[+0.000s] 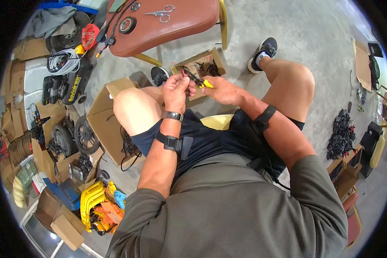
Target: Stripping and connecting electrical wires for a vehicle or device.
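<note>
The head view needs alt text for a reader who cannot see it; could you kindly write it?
The left hand pinches a small dark item, and the right hand grips what looks like a yellow-handled tool, near an open cardboard box. Beyond, scissors lie on a brown padded seat; cardboard boxes crowd the left.

- Yellow-handled tool (207, 84): grip mostly covered by right hand (226, 90); type unclear.
- Dark piece (195, 79) at left hand (177, 89): too small to identify.
- Carton (219, 64) beyond both hands: near side partly hidden.
- Chair seat (182, 38), farther beyond: cut by top edge.
</note>
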Tool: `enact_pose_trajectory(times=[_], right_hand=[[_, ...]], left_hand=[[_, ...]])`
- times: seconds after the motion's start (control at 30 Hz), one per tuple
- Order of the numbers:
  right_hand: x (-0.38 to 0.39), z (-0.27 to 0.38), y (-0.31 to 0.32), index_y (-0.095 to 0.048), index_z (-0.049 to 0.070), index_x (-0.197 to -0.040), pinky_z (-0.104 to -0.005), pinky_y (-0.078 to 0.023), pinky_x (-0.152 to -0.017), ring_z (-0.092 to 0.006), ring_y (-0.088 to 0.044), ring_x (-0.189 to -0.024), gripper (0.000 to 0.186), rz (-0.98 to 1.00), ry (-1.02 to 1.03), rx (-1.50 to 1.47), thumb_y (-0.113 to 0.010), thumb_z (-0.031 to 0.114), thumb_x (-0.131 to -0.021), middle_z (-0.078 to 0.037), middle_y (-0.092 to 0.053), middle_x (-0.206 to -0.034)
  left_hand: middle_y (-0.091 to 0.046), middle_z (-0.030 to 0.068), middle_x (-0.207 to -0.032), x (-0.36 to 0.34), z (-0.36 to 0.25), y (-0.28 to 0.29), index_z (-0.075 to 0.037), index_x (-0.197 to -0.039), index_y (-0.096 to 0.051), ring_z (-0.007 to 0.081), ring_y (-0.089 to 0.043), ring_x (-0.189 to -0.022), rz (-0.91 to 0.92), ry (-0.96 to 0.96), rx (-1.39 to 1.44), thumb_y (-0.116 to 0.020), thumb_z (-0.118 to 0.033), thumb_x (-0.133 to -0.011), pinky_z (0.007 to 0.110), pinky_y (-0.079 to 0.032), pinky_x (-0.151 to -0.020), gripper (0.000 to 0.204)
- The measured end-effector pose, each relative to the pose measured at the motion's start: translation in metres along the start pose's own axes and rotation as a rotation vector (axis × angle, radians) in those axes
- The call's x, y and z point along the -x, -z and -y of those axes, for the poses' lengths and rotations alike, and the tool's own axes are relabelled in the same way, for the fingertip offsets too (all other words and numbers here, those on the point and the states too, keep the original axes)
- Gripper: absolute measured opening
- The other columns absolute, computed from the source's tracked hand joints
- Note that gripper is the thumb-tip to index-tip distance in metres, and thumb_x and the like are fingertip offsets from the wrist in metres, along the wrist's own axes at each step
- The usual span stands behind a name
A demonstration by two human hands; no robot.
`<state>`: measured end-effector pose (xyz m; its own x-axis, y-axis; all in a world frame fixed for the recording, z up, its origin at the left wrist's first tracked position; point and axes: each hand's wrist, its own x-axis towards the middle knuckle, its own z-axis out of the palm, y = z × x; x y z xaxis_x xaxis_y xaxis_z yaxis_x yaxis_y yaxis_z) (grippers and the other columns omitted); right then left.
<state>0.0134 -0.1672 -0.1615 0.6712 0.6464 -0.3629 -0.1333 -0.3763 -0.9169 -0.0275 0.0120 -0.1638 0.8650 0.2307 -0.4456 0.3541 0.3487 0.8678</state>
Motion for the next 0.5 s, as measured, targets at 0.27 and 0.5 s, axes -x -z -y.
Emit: enact_pose_trajectory(times=[0.27, 0.5], right_hand=[[0.001, 0.006, 0.003, -0.051, -0.002, -0.094, -0.0343, -0.047, -0.065, -0.0189, -0.059, -0.071, 0.030, 0.088, -0.071, -0.046, -0.055, 0.027, -0.092, -0.012, -0.061, -0.077], [0.002, 0.009, 0.003, -0.052, -0.002, -0.096, -0.0373, -0.046, -0.066, -0.0231, -0.060, -0.072, 0.031, 0.061, -0.051, 0.056, -0.054, 0.029, -0.092, -0.015, -0.061, -0.078]], left_hand=[[-0.063, 0.0063, -0.068, 0.005, -0.003, -0.008, -0.002, -0.099, -0.056, 0.0104, -0.057, -0.050, -0.074, -0.119, -0.222, -0.060, -0.008, -0.091, 0.023, -0.046, -0.043, 0.012], [-0.065, 0.0077, -0.070, 0.004, -0.007, -0.006, -0.003, -0.100, -0.055, 0.0115, -0.057, -0.049, -0.083, -0.089, -0.220, -0.060, -0.008, -0.089, 0.023, -0.044, -0.043, 0.013]])
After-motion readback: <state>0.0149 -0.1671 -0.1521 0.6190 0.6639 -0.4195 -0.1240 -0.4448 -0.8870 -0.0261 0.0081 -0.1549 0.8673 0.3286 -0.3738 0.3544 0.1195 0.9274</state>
